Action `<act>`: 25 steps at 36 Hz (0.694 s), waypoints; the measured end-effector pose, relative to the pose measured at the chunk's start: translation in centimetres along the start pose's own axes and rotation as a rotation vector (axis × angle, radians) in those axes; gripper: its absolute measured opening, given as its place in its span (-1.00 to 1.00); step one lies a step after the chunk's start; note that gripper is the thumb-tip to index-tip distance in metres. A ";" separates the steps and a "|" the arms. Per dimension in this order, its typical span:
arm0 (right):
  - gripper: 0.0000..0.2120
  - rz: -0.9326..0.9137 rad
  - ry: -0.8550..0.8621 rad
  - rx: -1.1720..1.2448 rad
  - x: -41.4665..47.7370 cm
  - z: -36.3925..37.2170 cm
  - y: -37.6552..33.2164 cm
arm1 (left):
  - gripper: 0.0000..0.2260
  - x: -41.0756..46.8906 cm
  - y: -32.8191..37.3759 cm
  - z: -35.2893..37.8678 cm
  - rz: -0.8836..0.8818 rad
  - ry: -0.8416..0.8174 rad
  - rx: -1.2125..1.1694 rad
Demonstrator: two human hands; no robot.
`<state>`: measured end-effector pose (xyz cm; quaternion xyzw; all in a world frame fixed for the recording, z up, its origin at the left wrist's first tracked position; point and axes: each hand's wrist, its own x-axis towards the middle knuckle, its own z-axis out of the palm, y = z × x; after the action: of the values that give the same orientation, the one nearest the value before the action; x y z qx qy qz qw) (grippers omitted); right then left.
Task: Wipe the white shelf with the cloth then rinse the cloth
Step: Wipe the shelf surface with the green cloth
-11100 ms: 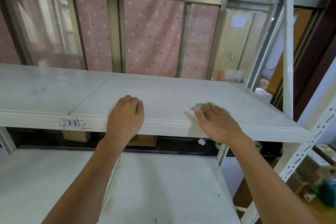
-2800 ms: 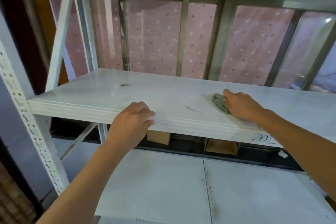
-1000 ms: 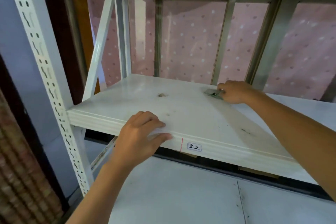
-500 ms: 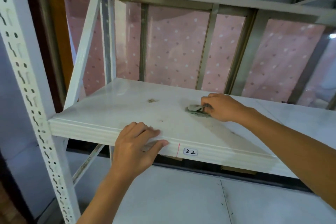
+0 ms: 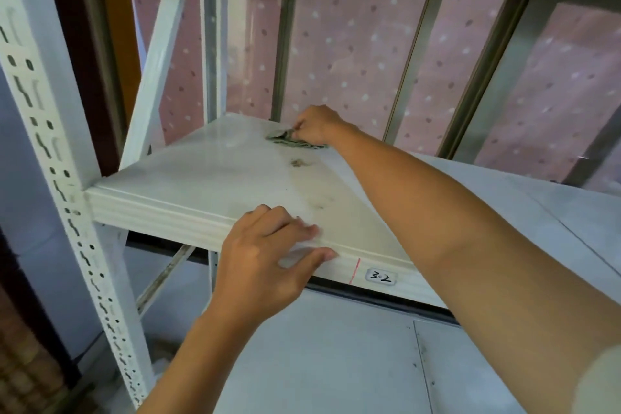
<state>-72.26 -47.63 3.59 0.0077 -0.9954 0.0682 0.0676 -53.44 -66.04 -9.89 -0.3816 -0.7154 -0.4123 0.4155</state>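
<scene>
Head view, nearest to me: the lower shelf (image 5: 336, 346) spreads pale grey under both forearms. Above it, the left hand (image 5: 265, 259) rests on the front edge of the white shelf (image 5: 201, 185). Its fingers lie loosely on top and the thumb stretches along the moulded lip, holding nothing. Just right of that thumb I see a thin red line (image 5: 354, 270) drawn down the lip, and beside it a small label (image 5: 380, 277) reading 3-2. At the shelf's left front corner stands a perforated white upright (image 5: 50, 144). Further in, the board carries faint grey marks and one darker smudge (image 5: 297, 163). Beyond the smudge, close to the back edge, the right hand (image 5: 317, 124) has its fingers curled tight on the cloth (image 5: 285, 139). I read the cloth as a greenish, crumpled rag, pressed flat against the shelf surface and sticking out to the left of the knuckles. Behind the rack hangs pink dotted fabric (image 5: 353, 60) between grey metal bars.
</scene>
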 end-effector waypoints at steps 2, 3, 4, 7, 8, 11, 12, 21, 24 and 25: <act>-0.70 -0.092 0.016 0.004 -0.5 0.4 -1.5 | -0.69 0.0 0.1 0.0 -0.010 -0.003 -0.006; -0.72 -0.136 0.024 -0.005 -1.0 0.6 -2.0 | -0.68 -0.1 0.1 0.0 -0.018 -0.004 -0.009; -0.73 -0.182 0.029 -0.019 -1.6 0.7 -2.4 | -0.68 -0.1 0.2 0.0 -0.024 -0.005 -0.012; -0.77 -0.289 0.017 -0.080 -4.3 0.8 -2.8 | -0.70 -0.1 0.2 0.0 -0.041 -0.010 -0.009; -0.78 -0.314 0.008 -0.098 -5.5 0.6 -2.6 | -0.71 -0.1 0.3 0.0 -0.044 -0.013 -0.007; -0.84 -0.357 -0.003 -0.120 -9.5 -0.2 -1.5 | -0.70 -0.1 0.4 -0.1 -0.046 -0.011 -0.001; -0.86 -0.362 -0.006 -0.120 -10.9 -0.5 -0.9 | -0.69 -0.1 0.5 -0.1 -0.046 -0.011 0.002; -0.90 -0.302 -0.079 -0.083 -22.6 -3.2 5.4 | -0.65 0.0 0.7 -0.4 -0.085 -0.038 0.014; -0.90 -0.289 -0.092 -0.082 -23.3 -3.7 6.2 | -0.66 0.1 0.8 -0.4 -0.092 -0.036 -0.002; -0.90 -0.289 -0.091 -0.070 -23.1 -3.7 6.1 | -0.66 0.0 0.8 -0.5 -0.089 -0.038 -0.002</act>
<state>-49.07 -40.92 3.24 0.1516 -0.9877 0.0228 0.0319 -52.61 -66.15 -9.48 -0.3575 -0.7390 -0.4238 0.3828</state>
